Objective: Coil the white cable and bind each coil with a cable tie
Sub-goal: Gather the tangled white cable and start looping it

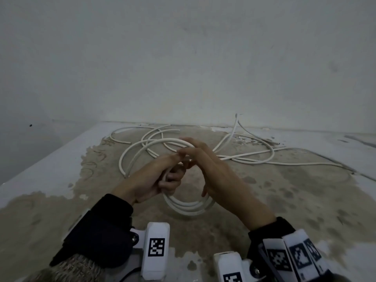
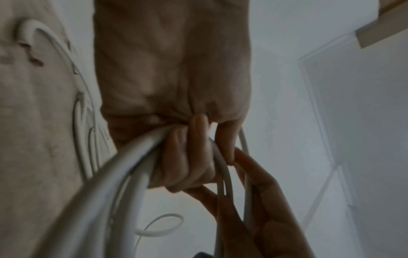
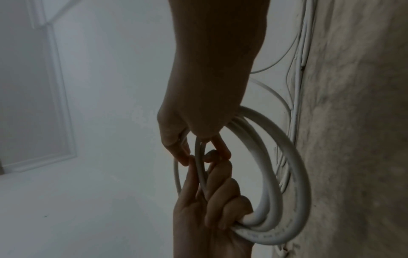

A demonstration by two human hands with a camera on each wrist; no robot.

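Left hand (image 1: 151,180) curled around a bundle of several turns of the white cable (image 1: 189,206), fingers (image 2: 187,157) wrapped tight over the strands, coil (image 3: 284,174) hanging below the grip and just above the table (image 1: 284,200). Right hand (image 1: 211,169) crossed in front of the left, fingertips (image 3: 183,155) meeting the left fingertips at the top of the coil and pinching a single strand there; thumb and forefinger pressed onto the cable, other fingers loosely extended, though dim light and blur leave the exact contact uncertain. Coil partly hidden in the head view behind both hands, only its lower arc showing beneath the wrists. Beyond the hands, the rest of the cable sprawled in loose loops across the far part of the table, some loops overlapping, one end rising against the wall (image 1: 183,58), a long run trailing off toward the right edge. Table surface worn, brown patches showing through white paint. Dark sleeves (image 1: 101,231) on both forearms, white wrist-mounted camera housings with black-and-white markers (image 1: 156,247) at the bottom of the head view. Pale wall with a moulded panel (image 3: 55,87) visible behind the hands in the wrist views.
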